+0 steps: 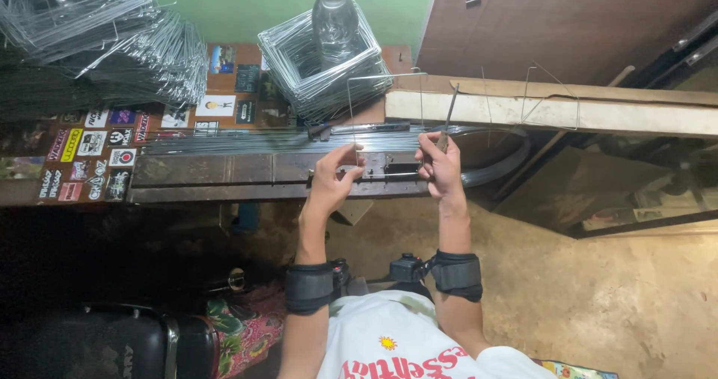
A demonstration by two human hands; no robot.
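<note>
Head view: your left hand (333,177) and right hand (441,166) each pinch a leg of the bent wire frame (385,76) — light, springy, so grip near the corners.

Entry, my two arms and hands, as I see them from the head camera.

Left hand (334,171): I hold it raised in front of me, fingers curled inward, thumb and forefinger pinched together at the top. Wrist slightly bent, forearm bare and running up from the lower frame. A dark padded band wraps the forearm below the wrist.

Right hand (441,166): I hold it at about the same height, well apart from the left, fingers closed in a loose fist, thumb side turned toward the left hand. Forearm bare, upright, with a matching dark band.

Both elbows bent, tucked near my torso.
</note>
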